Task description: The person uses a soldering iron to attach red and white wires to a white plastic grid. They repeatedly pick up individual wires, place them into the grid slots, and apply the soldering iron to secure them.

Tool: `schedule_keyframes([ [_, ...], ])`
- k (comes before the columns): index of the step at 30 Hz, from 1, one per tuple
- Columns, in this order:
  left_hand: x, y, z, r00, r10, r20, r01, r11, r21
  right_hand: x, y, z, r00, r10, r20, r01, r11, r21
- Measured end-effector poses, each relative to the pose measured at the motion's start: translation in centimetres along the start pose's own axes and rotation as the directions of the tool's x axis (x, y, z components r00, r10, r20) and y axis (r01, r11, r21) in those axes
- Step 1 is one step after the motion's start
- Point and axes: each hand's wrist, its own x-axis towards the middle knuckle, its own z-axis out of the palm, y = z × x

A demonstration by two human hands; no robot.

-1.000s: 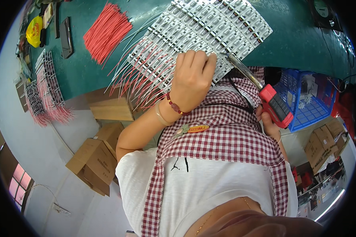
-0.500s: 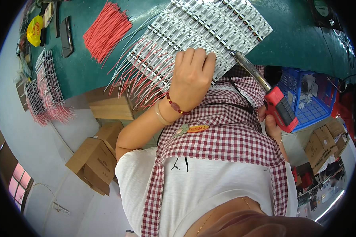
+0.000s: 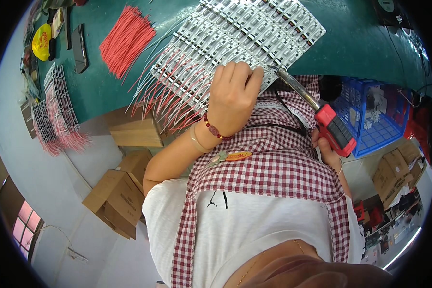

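Observation:
A panel of silvery-white small boards (image 3: pixel 254 29) lies tilted on the green table in front of me. Many red and white wires (image 3: pixel 170 91) fan out from its lower left part. My left hand (image 3: pixel 233 93) is over the panel's lower edge, fingers bent and closed; what the fingertips pinch is hidden. My right hand (image 3: pixel 328 151) grips the red and black handle of a soldering iron (image 3: pixel 335 129). The iron's metal shaft slants up to the left, its tip by the panel near my left fingertips. Whether the tip touches the panel I cannot tell.
A bundle of red wires (image 3: pixel 127 41) lies left of the panel on the table (image 3: pixel 197 7). Farther left are a phone (image 3: pixel 80 48), a yellow packet (image 3: pixel 42 42) and wired panels (image 3: pixel 60 96). A blue crate (image 3: pixel 369 115) stands at right; cardboard boxes (image 3: pixel 115 199) sit below.
The soldering iron has shifted slightly left and down, its tip now closer to my left fingertips. My left hand stays nearly in place at the panel. The whole view has shifted a little.

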Motion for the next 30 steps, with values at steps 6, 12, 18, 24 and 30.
schedule_keyframes([
  [6,0.0,0.1,0.1,1.0,-0.002,-0.003,0.002,1.0,0.017,-0.4,1.4,-0.4,0.996,-0.087,-0.008,0.083,0.972,-0.218],
  [12,0.1,0.1,0.1,1.0,-0.006,0.014,0.006,0.999,0.036,0.0,-0.5,-0.2,1.0,0.027,0.007,-0.028,0.994,0.103],
  [18,0.2,0.3,-0.1,0.999,-0.019,0.043,0.017,0.998,0.056,0.1,-0.4,-0.7,0.998,0.047,0.035,-0.051,0.99,0.134],
  [24,-0.1,0.5,-0.4,0.998,-0.022,0.056,0.02,0.999,0.034,0.3,-0.3,-0.2,0.998,-0.064,0.009,0.064,0.997,-0.043],
  [30,-0.1,0.6,-0.1,0.999,-0.018,0.036,0.016,0.999,0.034,-0.2,1.7,-0.1,0.986,-0.164,-0.023,0.144,0.921,-0.361],
])
